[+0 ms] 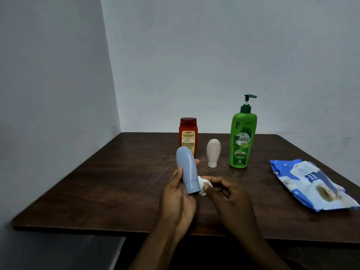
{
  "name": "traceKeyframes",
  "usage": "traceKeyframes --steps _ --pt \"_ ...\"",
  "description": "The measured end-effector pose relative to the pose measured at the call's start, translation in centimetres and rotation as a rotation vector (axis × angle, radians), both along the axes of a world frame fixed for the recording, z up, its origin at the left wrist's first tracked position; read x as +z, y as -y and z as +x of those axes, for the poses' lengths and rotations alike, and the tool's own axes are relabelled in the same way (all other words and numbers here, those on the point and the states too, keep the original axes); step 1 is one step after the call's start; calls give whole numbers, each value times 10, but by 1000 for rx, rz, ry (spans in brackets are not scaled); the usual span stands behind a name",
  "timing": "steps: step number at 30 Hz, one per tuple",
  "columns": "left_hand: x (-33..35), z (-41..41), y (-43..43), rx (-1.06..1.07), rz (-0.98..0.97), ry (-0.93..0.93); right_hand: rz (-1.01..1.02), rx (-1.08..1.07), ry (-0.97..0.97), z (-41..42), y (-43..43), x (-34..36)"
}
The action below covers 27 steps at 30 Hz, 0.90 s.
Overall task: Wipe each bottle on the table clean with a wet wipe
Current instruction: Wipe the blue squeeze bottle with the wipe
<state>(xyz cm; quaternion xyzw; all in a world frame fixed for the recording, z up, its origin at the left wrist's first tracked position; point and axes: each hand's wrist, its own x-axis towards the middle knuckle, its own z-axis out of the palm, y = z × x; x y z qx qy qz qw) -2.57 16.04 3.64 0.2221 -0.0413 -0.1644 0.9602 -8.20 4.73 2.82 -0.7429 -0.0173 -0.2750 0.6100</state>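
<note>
A: Which step is in hand, in your opinion?

B: The wiping of one bottle. In the lower middle of the frame, the left hand (pixel 175 193) holds a blue bottle (pixel 188 170) above the worktop (pixel 116 182). The fingers (pixel 197 162) are curled round its body, and the cap end points down toward the person. Just to the right, the right hand (pixel 228 193) pinches a crumpled wet wipe (pixel 203 185) between thumb and fingers and presses it against the side of the cap.

A: So the blue bottle is not standing on the worktop?

B: No, it is lifted and a little tilted, with the rounded end up.

A: And the other bottles?

B: Farther back, in the middle of the frame, a small white bottle (pixel 213 152) stands on its cap. To the right of it stands a green pump bottle (pixel 242 137), and to the left, partly behind the blue one, a red bottle (pixel 188 133). All three are upright and apart from each other. A pack of wipes (pixel 311 184) lies flat at the right edge. Behind everything is a plain wall (pixel 214 55).

A: What does the next move call for?

B: I think the wipe must travel along the whole blue body while the left hand turns it. After that the bottle should be set down upright, and one of the three others taken. I cannot tell whether any of them is already clean.
</note>
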Motion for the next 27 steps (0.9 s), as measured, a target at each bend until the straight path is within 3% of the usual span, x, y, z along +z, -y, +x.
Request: traceKeyframes --steps 5,8,14,16,22,27 --pt "-1 2 7 -41 20 -14 -41 7 12 -8 -4 4" --pt "-6 5 13 -59 179 1 -244 -69 104 -14 -6 8" --pt "-10 2 11 -201 152 42 -532 -62 194 -16 -10 12" --pt "-6 -3 11 -290 143 95 -472 -64 206 -16 -7 13" --pt "-5 9 14 -13 92 80 -264 -98 61 -9 6 6" --pt "-9 14 12 0 88 29 -113 5 19 -10 6 5"
